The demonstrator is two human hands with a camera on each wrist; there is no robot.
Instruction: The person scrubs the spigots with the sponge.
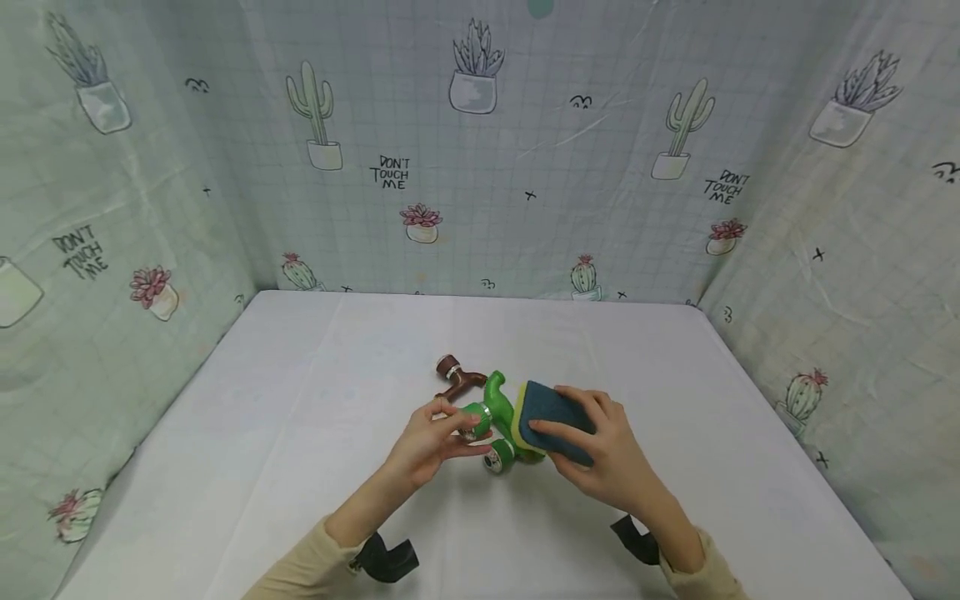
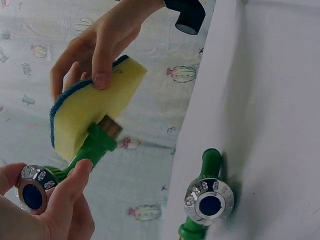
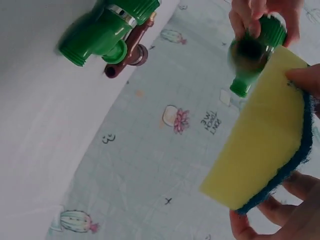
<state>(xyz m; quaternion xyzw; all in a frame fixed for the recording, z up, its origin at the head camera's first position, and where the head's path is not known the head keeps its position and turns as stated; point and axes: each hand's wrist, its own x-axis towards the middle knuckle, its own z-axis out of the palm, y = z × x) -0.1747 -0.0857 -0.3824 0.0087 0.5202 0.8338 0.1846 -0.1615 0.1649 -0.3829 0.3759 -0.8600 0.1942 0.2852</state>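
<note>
My left hand (image 1: pixel 429 442) grips a green tap (image 2: pixel 95 147) by its ribbed handle, which has a silvery decorated ring. The tap's body slants up, with a brownish threaded end. My right hand (image 1: pixel 603 454) holds a sponge (image 3: pixel 255 135) with a yellow soft side and a dark blue scouring side. In the left wrist view the yellow side meets the tap's body near its threaded end. A second green tap (image 2: pixel 192 227) lies on the table close by, partly covered by the sponge in the head view.
A brown tap (image 1: pixel 465 382) lies on the white table (image 1: pixel 337 400), just beyond the green ones. Patterned cloth walls (image 1: pixel 480 167) with printed cacti close off the back and both sides. Black wrist pieces (image 1: pixel 390 562) show near the sleeves.
</note>
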